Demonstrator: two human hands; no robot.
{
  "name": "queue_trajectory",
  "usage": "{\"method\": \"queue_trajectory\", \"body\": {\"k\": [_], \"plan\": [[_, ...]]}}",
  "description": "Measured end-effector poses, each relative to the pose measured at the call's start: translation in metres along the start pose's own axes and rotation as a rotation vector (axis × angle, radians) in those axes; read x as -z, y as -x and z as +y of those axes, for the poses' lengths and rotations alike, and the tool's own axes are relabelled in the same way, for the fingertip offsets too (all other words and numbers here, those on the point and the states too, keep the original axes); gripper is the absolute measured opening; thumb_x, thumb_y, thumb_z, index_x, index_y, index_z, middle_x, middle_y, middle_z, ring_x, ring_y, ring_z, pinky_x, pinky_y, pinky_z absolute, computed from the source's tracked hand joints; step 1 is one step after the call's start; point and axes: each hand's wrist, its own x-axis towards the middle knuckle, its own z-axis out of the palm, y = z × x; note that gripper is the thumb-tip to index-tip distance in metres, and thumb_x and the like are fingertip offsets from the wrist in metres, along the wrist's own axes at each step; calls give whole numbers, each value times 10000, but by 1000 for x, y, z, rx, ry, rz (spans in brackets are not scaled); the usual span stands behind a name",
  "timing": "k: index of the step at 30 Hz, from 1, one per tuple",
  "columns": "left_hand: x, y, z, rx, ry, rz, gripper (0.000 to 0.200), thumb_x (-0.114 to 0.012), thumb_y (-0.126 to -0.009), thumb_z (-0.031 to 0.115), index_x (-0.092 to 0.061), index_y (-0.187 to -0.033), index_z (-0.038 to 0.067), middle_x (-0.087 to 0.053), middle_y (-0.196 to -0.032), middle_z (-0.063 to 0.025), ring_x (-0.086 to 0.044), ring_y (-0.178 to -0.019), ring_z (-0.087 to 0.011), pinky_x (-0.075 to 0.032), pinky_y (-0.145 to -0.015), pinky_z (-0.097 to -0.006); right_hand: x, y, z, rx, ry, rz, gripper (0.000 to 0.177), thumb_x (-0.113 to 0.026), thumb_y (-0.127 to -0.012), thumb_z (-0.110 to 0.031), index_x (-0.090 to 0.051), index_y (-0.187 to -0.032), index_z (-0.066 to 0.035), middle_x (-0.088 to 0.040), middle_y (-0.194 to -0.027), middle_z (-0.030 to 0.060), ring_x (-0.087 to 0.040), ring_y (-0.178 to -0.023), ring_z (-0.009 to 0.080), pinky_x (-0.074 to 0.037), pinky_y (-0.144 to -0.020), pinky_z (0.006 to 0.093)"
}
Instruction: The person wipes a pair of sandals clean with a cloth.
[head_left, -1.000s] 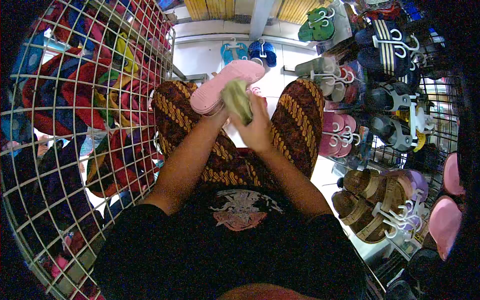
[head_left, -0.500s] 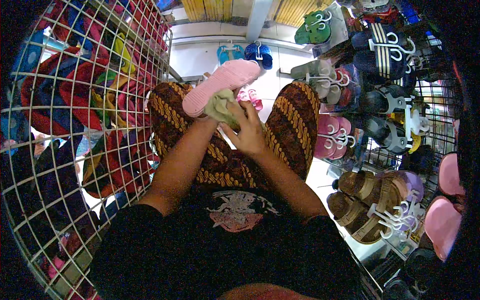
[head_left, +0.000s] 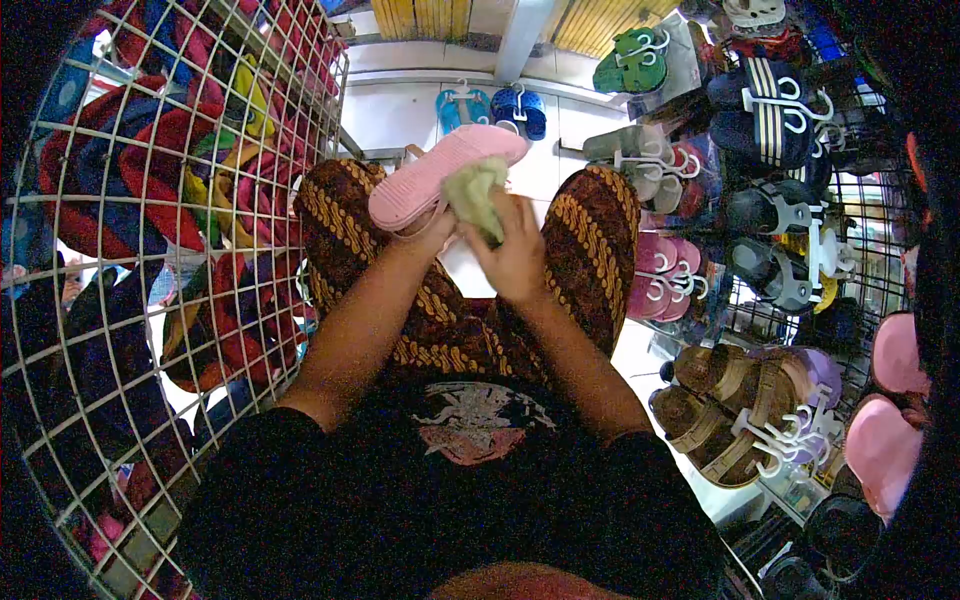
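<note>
A pink sandal (head_left: 425,182) is held up between my knees, its ridged sole facing me. My left hand (head_left: 432,232) grips it from below near one end; most of its fingers are hidden behind the sandal. A pale green cloth (head_left: 474,200) lies against the sole's right part, bunched in my right hand (head_left: 512,248), whose fingers are wrapped round it.
A wire grid (head_left: 200,260) with colourful footwear behind it stands at the left. On the right hang green sandals (head_left: 632,62), striped slippers (head_left: 765,105) and brown sandals (head_left: 735,410). Blue slippers (head_left: 518,110) lie on the white floor ahead.
My right hand and the cloth have moved up and to the right along the sole. The sandal has shifted slightly to the right, and a strap now shows near my left hand.
</note>
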Motion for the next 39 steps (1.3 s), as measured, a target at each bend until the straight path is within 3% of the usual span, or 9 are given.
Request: {"method": "queue_trajectory", "body": {"k": [6, 10, 14, 25, 30, 34, 37, 38, 39], "plan": [[2, -5, 0, -1, 15, -1, 331, -443, -919, 439, -518, -1035, 138, -600, -947, -80, -604, -914, -233, -486, -824, -413, -2, -12, 1, -148, 25, 93, 593, -736, -793, -185, -450, -1275, 8, -498, -1108, 227, -538, -1021, 377, -457, -873, 445], [2, -10, 0, 1, 16, 0, 327, -442, -919, 437, -521, -1021, 137, -601, -930, -81, -609, -899, -234, -493, -812, -411, 0, -3, -10, 22, -101, -11, 593, -721, -805, -168, -427, -1283, 25, -526, -1120, 239, -550, -1043, 372, -451, -903, 426], [5, -16, -5, -8, 15, 13, 324, -440, -918, 436, -524, -1006, 136, -603, -914, -81, -614, -883, -235, -500, -801, -409, -9, -9, 6, -298, -199, 46, 631, -725, -820, -162, -378, -1310, 33, -529, -1222, 248, -539, -1151, 318, -434, -980, 406], [3, -21, -12, -26, 1, 51, 317, -437, -915, 431, -532, -966, 133, -608, -869, -81, -628, -841, -239, -518, -769, -403, -29, 4, 16, -386, -642, -101, 601, -648, -906, -134, -274, -1364, -28, -487, -1203, 152, -536, -1065, 220, -477, -886, 338], [4, -18, -14, -29, 18, 63, 316, -436, -914, 429, -535, -948, 132, -610, -849, -81, -635, -822, -240, -527, -754, -401, -36, 5, 47, -692, -804, -160, 497, -564, -957, -289, -302, -1348, -127, -547, -1073, 118, -586, -891, 206, -526, -749, 344], [19, -25, -21, -37, 60, 72, 315, -434, -913, 428, -538, -933, 131, -612, -833, -82, -640, -806, -241, -534, -742, -399, -2, -12, 26, -825, -1177, -37, 434, -557, -949, -386, -404, -1238, -102, -583, -937, 124, -592, -656, 199, -541, -616, 357], [39, -35, -24, 5, 132, 5, 315, -433, -912, 427, -540, -922, 130, -614, -821, -82, -643, -795, -242, -539, -734, -397, 23, -22, 32, -979, -1433, -9, 401, -529, -961, -352, -452, -1197, -37, -580, -900, 114, -575, -698, 180, -526, -628, 323], [45, -36, -25, 21, 129, -33, 316, -433, -912, 426, -541, -919, 130, -614, -816, -82, -645, -791, -243, -540, -731, -397, 40, -20, 27, -1092, -2098, -177, 390, -518, -956, -319, -486, -1166, 8, -573, -935, 119, -542, -727, 164, -506, -641, 293], [17, -18, -16, -50, -107, 50, 304, -447, -907, 418, -543, -923, 131, -615, -826, -82, -646, -785, -246, -543, -723, -400, 45, -15, 32, -1043, -2084, -248, 399, -510, -954, -314, -478, -1191, 5, -562, -973, 128, -517, -727, 160, -491, -643, 291]]}}
